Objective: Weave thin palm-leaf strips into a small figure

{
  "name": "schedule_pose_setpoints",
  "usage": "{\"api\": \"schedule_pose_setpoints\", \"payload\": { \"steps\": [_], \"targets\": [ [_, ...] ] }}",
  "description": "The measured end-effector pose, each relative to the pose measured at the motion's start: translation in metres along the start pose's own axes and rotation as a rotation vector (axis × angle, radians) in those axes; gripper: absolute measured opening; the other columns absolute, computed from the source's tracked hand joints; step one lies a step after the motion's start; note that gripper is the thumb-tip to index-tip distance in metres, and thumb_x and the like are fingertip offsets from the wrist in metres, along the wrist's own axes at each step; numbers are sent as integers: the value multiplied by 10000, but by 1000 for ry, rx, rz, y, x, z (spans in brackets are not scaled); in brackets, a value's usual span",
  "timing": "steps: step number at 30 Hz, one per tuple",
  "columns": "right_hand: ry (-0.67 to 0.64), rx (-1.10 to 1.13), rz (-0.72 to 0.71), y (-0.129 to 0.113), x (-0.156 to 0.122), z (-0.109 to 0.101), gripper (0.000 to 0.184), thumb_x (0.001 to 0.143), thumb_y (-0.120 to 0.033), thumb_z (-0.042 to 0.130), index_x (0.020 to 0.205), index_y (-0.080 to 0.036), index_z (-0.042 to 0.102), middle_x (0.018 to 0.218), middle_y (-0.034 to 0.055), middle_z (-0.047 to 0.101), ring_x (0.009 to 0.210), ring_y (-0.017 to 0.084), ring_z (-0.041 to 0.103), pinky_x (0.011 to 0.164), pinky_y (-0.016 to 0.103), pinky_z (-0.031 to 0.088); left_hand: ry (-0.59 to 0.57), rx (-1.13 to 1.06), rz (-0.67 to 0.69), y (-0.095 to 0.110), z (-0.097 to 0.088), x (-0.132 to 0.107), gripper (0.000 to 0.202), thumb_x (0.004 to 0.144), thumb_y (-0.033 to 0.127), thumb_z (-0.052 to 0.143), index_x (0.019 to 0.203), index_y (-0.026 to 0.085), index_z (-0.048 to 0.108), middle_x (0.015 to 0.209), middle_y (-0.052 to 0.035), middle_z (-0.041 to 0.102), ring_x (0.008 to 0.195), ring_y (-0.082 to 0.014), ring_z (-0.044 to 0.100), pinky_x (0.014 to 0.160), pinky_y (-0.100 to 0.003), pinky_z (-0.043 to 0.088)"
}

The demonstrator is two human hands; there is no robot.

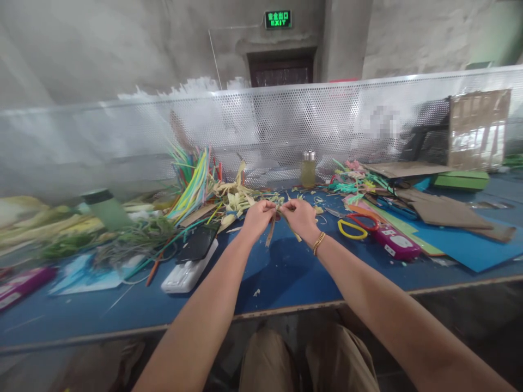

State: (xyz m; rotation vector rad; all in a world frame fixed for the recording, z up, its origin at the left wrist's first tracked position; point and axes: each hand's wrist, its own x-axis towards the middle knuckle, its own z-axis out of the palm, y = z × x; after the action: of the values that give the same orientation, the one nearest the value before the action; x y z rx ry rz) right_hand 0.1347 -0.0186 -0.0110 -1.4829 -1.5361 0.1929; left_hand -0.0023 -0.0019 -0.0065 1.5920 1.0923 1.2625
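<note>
Both hands meet over the middle of the blue table, fingertips nearly touching. My left hand (259, 219) is closed in a pinch, and my right hand (301, 219) pinches close beside it. Between them runs a pale green-brown leaf strip (270, 233), its two ends hanging below the fingers. Whether it is folded or knotted at the fingertips is too small to tell. Just beyond the hands lies a heap of dry pale leaf strips (235, 198). To the right of my right hand are scissors (353, 229) with yellow and red handles.
Colourful pipe cleaners (194, 182) stand at the back left. A black phone (199, 243) rests on a white power strip (186, 275). A glass jar (309, 170) stands before the perforated metal screen (281, 120). On the right lie a purple box (395, 243), blue sheets (476, 247) and cardboard (445, 212).
</note>
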Motion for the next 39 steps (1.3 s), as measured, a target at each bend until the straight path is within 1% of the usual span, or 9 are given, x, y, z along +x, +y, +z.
{"api": "schedule_pose_setpoints", "payload": {
  "steps": [7, 12, 15, 19, 22, 24, 29, 34, 39],
  "targets": [
    [-2, 41, -26, 3, -1, -2, 122, 774, -349, 669, 730, -264, 744, 722, -27, 720, 728, 149, 639, 728, 270, 408, -68, 7, 5, 0, -3, 0, 86, 784, 93, 572, 809, 174, 561, 623, 1, 659, 624, -161, 670, 676, -296, 529],
    [-29, 107, -17, 5, 3, -2, 76, 759, -302, 683, 772, -253, 740, 751, -22, 727, 743, 142, 645, 759, 269, 425, -80, 63, 52, -2, -6, 4, 83, 781, 108, 578, 814, 184, 572, 631, 5, 663, 615, -157, 664, 668, -292, 526],
    [-56, 140, 0, 6, 5, -3, 62, 744, -287, 690, 761, -247, 734, 742, -24, 725, 735, 144, 648, 749, 267, 433, -115, 62, 76, -6, -8, 7, 99, 770, 137, 602, 846, 197, 578, 645, 2, 675, 642, -175, 674, 682, -309, 526],
    [-71, 83, -31, 6, 5, -5, 65, 736, -297, 685, 745, -256, 735, 730, -25, 724, 739, 153, 647, 757, 273, 428, -147, 124, 103, -9, -12, 7, 94, 759, 163, 620, 831, 214, 588, 660, -3, 684, 653, -186, 674, 694, -313, 521],
    [-54, -15, -80, 5, 4, -6, 70, 741, -287, 674, 730, -257, 736, 738, -13, 728, 780, 167, 649, 827, 301, 405, -147, 227, 139, -6, -13, 3, 78, 756, 172, 624, 810, 226, 611, 673, -8, 689, 668, -190, 668, 713, -309, 517],
    [-43, -34, -86, 5, 3, -6, 74, 745, -289, 670, 729, -254, 734, 743, -8, 728, 788, 171, 650, 844, 309, 396, -141, 242, 150, -5, -13, 2, 79, 756, 171, 626, 808, 230, 619, 681, -12, 690, 685, -196, 670, 726, -312, 516],
    [-53, 99, -58, 6, 3, -7, 90, 756, -328, 680, 766, -249, 723, 739, -28, 721, 743, 147, 646, 783, 275, 416, -105, 189, 145, -7, -12, 6, 91, 766, 177, 619, 848, 213, 604, 709, -22, 699, 676, -194, 672, 705, -317, 517],
    [-68, 72, -89, 6, 4, -6, 112, 800, -317, 635, 818, -278, 739, 784, -25, 731, 775, 154, 644, 762, 278, 424, -64, 185, 139, -7, -15, 9, 75, 779, 174, 605, 848, 201, 599, 721, -23, 703, 687, -187, 680, 699, -310, 517],
    [-75, 136, -65, 11, 7, -2, 104, 783, -289, 654, 831, -257, 740, 802, -4, 737, 764, 156, 653, 752, 274, 453, -77, 141, 123, -4, -12, 7, 89, 771, 147, 613, 844, 194, 592, 697, -19, 696, 664, -183, 678, 687, -314, 518]
  ]
}}
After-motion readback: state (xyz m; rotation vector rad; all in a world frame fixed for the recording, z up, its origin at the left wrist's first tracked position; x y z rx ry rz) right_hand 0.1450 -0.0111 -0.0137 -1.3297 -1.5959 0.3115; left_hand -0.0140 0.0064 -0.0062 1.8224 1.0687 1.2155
